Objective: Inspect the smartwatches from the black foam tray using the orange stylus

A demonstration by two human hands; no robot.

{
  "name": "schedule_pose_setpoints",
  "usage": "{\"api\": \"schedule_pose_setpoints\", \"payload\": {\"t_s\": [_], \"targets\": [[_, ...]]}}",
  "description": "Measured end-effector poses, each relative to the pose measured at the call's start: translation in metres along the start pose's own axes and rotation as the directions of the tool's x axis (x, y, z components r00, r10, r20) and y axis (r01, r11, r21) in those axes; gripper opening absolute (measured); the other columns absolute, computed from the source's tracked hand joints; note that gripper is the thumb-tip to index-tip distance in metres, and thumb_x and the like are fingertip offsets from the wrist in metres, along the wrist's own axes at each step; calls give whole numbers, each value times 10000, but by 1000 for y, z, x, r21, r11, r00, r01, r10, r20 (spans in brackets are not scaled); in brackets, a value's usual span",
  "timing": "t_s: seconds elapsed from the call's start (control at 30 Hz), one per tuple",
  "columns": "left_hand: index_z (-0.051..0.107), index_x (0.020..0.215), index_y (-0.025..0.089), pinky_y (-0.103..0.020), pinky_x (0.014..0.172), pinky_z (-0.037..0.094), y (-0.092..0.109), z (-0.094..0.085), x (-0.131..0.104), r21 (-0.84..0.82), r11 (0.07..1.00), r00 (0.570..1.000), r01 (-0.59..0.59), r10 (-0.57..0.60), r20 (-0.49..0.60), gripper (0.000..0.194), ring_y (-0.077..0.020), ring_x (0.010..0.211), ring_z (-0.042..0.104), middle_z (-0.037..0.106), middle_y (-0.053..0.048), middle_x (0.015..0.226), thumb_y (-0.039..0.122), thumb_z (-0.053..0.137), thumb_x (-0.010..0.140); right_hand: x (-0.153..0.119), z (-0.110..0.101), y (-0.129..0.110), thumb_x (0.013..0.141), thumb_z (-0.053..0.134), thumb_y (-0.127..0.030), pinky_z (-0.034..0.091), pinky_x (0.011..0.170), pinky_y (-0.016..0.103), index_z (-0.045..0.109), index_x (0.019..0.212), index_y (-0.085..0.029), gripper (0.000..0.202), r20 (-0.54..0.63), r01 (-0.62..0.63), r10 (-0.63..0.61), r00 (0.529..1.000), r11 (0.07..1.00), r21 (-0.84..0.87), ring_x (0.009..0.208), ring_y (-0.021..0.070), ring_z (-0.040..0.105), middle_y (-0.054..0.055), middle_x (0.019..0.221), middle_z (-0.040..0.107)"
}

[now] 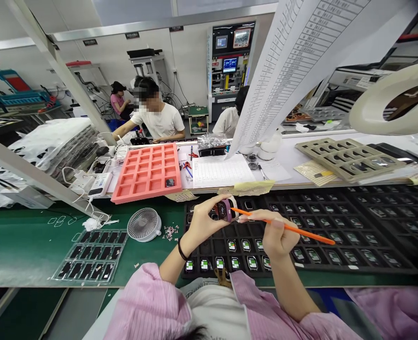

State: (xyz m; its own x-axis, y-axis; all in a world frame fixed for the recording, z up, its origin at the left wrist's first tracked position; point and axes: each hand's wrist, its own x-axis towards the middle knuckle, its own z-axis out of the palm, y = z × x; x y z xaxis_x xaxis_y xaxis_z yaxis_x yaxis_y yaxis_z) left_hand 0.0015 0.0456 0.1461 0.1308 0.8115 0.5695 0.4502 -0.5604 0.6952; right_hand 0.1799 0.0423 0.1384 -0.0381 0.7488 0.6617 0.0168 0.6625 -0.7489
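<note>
Above the black tray, my left hand [203, 219] is closed around a small purple watch case [223, 210], gripping it by its edges. A pale piece shows on the right side of the case; its kind I cannot make out. My right hand [278, 235] pinches a thin orange pointed stick [313, 235]. The stick's tip meets or lies very close to the right side of the case. Below both hands, the black compartment tray [216, 247] holds several square watch bodies, many with green-and-white labels or screens.
A round grey fan [144, 224] stands on the green bench left of my arm, beside a clear tray [88, 255] of black parts. Along the raised shelf are a pink tray [148, 172], paper sheets [223, 171] and a beige tray [350, 158]. Hanging sheets [283, 66] intrude from above. People sit opposite.
</note>
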Motion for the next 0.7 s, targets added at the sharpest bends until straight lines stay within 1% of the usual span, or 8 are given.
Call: {"api": "schedule_pose_setpoints", "payload": {"t_s": [0.07, 0.13, 0.2, 0.4, 0.47, 0.53, 0.63, 0.7], "targets": [[632, 1170, 198, -335, 883, 561, 0, 0, 0, -1, 1000, 1000, 0, 0, 6, 487, -223, 985, 691, 710, -69, 1124, 180, 755, 699, 0, 1, 1, 972, 366, -357, 591, 638, 421, 709, 840, -229, 389, -41, 83, -83, 996, 996, 19, 719, 257, 730, 63, 711, 742], [633, 1168, 195, -333, 885, 560, 0, 0, -1, 3, 1000, 1000, 1, -1, 6, 483, -222, 985, 691, 711, -70, 1125, 190, 756, 701, 0, 2, 1, 971, 377, -308, 592, 628, 402, 711, 871, -233, 357, -45, 125, -123, 991, 991, 38, 713, 245, 731, 55, 730, 747], [632, 1172, 194, -334, 891, 557, -1, 0, -1, 7, 1000, 1000, 1, -1, 2, 489, -223, 993, 689, 708, -72, 1132, 179, 754, 699, -1, 2, 1, 971, 376, -281, 591, 625, 396, 711, 891, -235, 348, -38, 130, -128, 991, 991, 41, 715, 241, 730, 55, 753, 751], [637, 1169, 194, -337, 890, 556, -2, -1, -2, 12, 1000, 1000, 3, -3, -4, 499, -226, 986, 691, 709, -70, 1131, 133, 742, 685, 1, 2, -1, 971, 378, -265, 593, 629, 379, 720, 886, -236, 354, -10, 161, -162, 987, 985, -69, 721, 230, 731, 54, 755, 752], [638, 1166, 197, -335, 877, 558, -2, -1, -2, 21, 1000, 1000, 8, -8, 1, 489, -225, 978, 691, 709, -70, 1129, 152, 743, 690, 2, 2, -1, 978, 367, -267, 593, 617, 372, 710, 907, -236, 352, 17, 166, -166, 986, 986, -26, 738, 232, 735, 56, 769, 756], [636, 1163, 199, -324, 839, 566, -1, -1, -2, 30, 999, 1000, 15, -16, 19, 478, -222, 966, 690, 710, -70, 1121, 179, 748, 699, 1, 3, 0, 986, 365, -301, 593, 614, 378, 685, 936, -242, 329, -18, 170, -169, 985, 984, 50, 713, 230, 736, 48, 756, 758], [633, 1146, 206, -301, 771, 567, -1, -1, -1, 77, 996, 998, 50, -54, 39, 458, -215, 949, 682, 709, -67, 1106, 221, 761, 707, 1, 8, 6, 989, 380, -351, 598, 697, 409, 609, 901, -251, 265, -179, 111, -89, 980, 987, 115, 756, 229, 741, 35, 801, 766], [626, 1140, 212, -307, 803, 556, -2, 1, 0, 121, 990, 996, 74, -79, 37, 447, -211, 970, 669, 701, -60, 1105, 211, 758, 713, 1, 13, 12, 969, 444, -359, 582, 811, 436, 543, 841, -242, 200, -202, -48, 71, 977, 992, 114, 899, 237, 729, 48, 934, 764]]}}
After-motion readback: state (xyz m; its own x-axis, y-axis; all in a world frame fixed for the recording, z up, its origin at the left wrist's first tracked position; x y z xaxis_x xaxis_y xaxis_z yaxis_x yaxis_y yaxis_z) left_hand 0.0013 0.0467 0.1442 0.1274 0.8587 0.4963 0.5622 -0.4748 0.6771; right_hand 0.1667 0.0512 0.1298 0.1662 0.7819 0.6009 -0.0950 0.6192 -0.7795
